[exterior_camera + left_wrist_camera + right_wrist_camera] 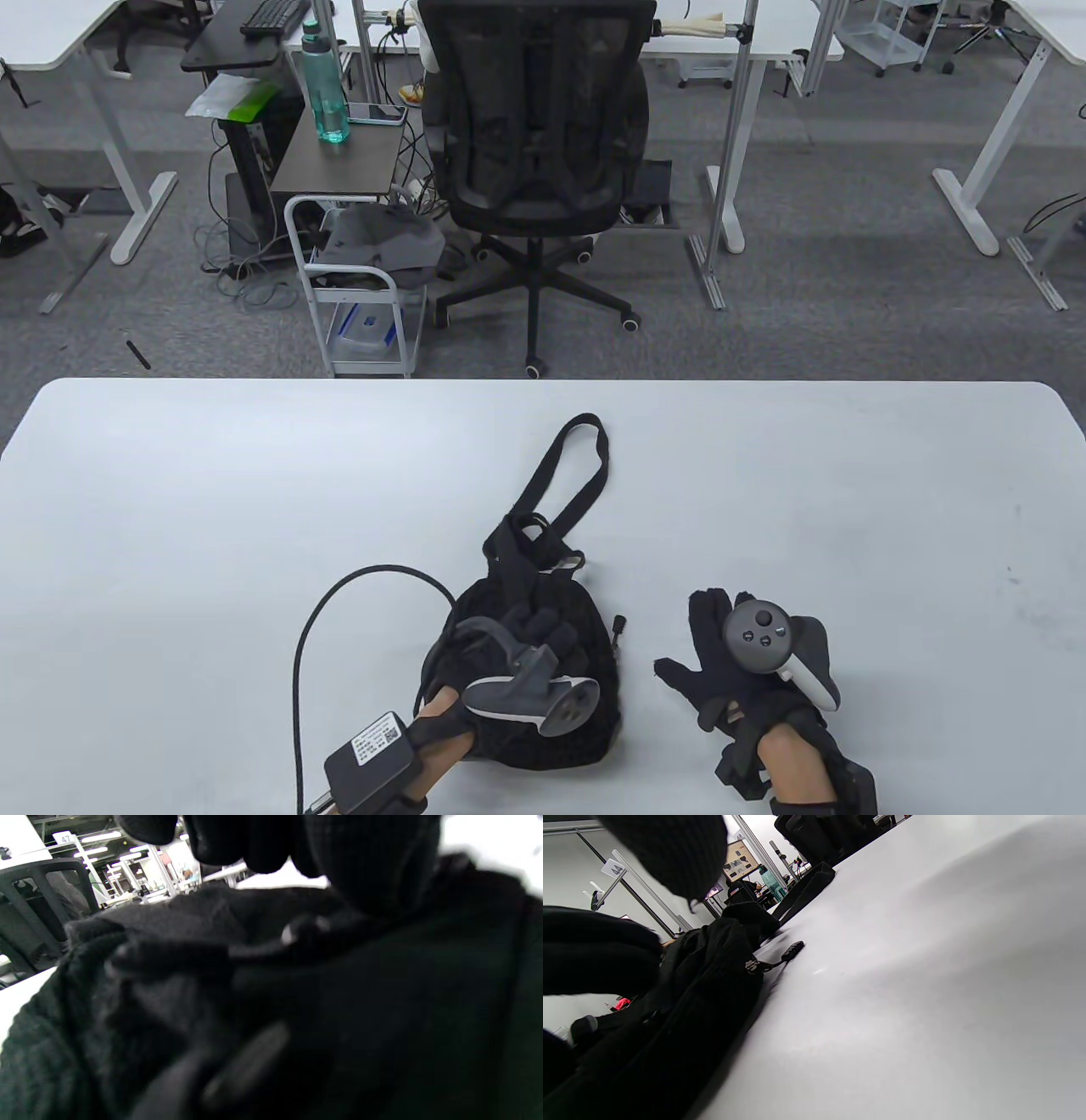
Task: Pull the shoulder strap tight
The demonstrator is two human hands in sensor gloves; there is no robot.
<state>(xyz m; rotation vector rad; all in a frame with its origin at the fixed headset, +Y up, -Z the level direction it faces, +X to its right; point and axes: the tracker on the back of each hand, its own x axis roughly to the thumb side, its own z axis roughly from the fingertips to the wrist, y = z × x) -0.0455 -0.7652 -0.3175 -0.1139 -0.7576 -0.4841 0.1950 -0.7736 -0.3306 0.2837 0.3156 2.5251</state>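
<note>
A small black bag (pixel 585 722) lies on the white table (pixel 170 509) near its front edge. Its black shoulder strap (pixel 585 463) runs in a loop away from the bag toward the table's far side. My left hand (pixel 543 632) rests on top of the bag, fingers pointing toward the strap's base; the left wrist view shows only dark fabric (pixel 382 1005) close up. My right hand (pixel 708 658) lies flat on the table right of the bag, fingers spread, holding nothing. The bag (pixel 704 993) and its zipper pull (pixel 793 950) show in the right wrist view.
A black cable (pixel 339 594) arcs over the table from my left wrist. Beyond the table's far edge stand a black office chair (pixel 534 153), a small white cart (pixel 365 289) and a stand with a green bottle (pixel 327 85).
</note>
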